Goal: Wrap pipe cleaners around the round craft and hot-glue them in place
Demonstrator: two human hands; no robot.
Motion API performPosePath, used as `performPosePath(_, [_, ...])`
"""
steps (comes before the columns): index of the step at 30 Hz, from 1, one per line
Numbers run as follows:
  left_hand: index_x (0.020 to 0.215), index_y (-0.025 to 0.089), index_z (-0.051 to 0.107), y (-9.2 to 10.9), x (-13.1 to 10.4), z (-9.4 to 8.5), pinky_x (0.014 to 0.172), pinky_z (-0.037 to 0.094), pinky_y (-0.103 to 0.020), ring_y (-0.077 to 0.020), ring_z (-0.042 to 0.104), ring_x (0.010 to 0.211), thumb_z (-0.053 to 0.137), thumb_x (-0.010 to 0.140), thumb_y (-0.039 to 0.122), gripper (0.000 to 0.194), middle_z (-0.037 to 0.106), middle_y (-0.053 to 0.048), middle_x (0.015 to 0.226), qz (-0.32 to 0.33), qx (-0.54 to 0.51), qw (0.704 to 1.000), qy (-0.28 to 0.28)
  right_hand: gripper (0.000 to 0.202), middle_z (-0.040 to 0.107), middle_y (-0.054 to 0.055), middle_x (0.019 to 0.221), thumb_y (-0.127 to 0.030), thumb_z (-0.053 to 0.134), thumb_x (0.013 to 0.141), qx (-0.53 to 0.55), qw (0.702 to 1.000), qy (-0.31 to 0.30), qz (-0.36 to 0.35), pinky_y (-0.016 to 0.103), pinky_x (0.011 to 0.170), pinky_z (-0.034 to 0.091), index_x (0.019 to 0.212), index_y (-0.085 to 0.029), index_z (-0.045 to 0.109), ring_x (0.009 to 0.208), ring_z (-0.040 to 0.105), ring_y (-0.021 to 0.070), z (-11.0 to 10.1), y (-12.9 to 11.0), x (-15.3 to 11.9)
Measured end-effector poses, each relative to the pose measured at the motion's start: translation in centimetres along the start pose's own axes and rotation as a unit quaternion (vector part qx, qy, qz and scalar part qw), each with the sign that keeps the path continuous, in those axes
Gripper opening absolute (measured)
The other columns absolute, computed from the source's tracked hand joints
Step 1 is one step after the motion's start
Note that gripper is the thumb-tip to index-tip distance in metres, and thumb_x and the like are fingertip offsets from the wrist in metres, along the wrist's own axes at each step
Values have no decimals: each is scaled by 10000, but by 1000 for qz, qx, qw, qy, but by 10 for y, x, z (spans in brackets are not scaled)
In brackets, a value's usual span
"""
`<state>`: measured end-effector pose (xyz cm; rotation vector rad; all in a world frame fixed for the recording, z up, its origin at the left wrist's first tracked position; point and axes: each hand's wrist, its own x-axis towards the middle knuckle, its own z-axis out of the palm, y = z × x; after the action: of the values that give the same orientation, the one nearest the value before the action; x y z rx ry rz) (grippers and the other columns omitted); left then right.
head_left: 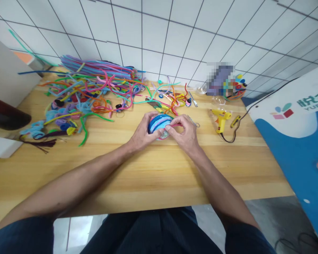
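Over the middle of the table sits a ball wrapped in pipe cleaners (159, 122), with bands of dark blue, light blue, lilac and pink. My left hand (144, 132) is closed around its left side, thumb along the lower front. On the right side my right hand (184, 132) pinches a pink-red pipe cleaner (178, 124) between thumb and forefinger, close against the ball. A paler patch shows low on the ball, partly covered by the fingers. The ball's underside is hidden.
Loose coloured pipe cleaners (95, 93) pile up at the left and back, below a thick bundle (98, 67). Pliers (153, 103) lie just behind the ball. A yellow glue gun (221, 119) with a black cord stands right, near a clear ball (218, 101). A wooden table (159, 176) meets a tiled wall.
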<state>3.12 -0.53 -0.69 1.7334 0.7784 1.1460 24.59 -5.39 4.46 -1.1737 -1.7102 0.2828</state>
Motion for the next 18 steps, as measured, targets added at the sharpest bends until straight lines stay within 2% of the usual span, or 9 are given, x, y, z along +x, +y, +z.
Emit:
performPosePath(6, [1471,262,576,4,0,1,1200,611,-524,-344,725,1394,858,919,771,802,705,-127,1478,-5,-9,1000,12,160,757,14,957,-370,780,1010,8,1000,-5,29,410,873,610,912,-278,693,929,706,236,1,-3,0])
performPosePath(8, [1453,257,581,4,1,3,1189,615,-523,-340,732,1370,856,907,792,812,714,-125,1454,-6,-13,1000,26,152,762,29,990,-388,765,1031,-23,999,47,0,448,921,605,938,-283,708,985,720,258,-4,-7,1])
performPosePath(11, [1423,257,577,3,2,4,1190,614,-525,-329,733,1340,854,902,808,807,714,-121,1433,-8,-21,998,66,144,755,43,994,-386,776,1044,-79,982,150,-78,499,990,578,949,-293,720,1038,725,285,-9,-16,-1])
performPosePath(13, [1430,264,564,3,3,3,1202,609,-528,-325,724,1346,850,907,810,809,699,-121,1449,-5,-25,996,91,168,739,26,929,-384,763,1063,-70,981,159,-85,476,937,576,932,-295,706,962,717,265,-7,-19,-4])
performPosePath(15, [1466,268,541,1,3,3,1222,603,-531,-330,709,1384,847,910,811,835,674,-128,1492,-4,-30,995,98,187,751,24,941,-435,761,1067,-30,990,133,-27,453,896,584,963,-290,705,939,715,253,0,-18,-7])
performPosePath(18, [1537,262,500,0,1,5,1281,575,-552,-350,675,1472,839,925,798,881,634,-152,1579,-12,-39,996,74,391,803,84,1233,-622,798,1003,61,987,96,117,503,1040,611,1177,-281,721,1182,738,299,16,-9,-11])
